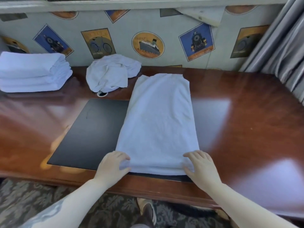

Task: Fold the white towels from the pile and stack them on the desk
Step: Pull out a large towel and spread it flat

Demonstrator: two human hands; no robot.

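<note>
Your two hands sit at the near corners of one long folded towel (158, 122): left hand (113, 163) pinches its corner, right hand (201, 165) curls onto the other. Towel lies lengthwise on the desk (243, 112), partly over one black pad (92, 129). Far left: one folded stack (32, 71), layers uncountable. One crumpled pile (111, 71) beside it.

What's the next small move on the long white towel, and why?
Probably lift the near end and fold it away onto the far end. The long white towel lies flat as a lengthwise strip, the left hand and right hand each grip a near corner, and the folded white towel stack holds shorter pieces.
</note>
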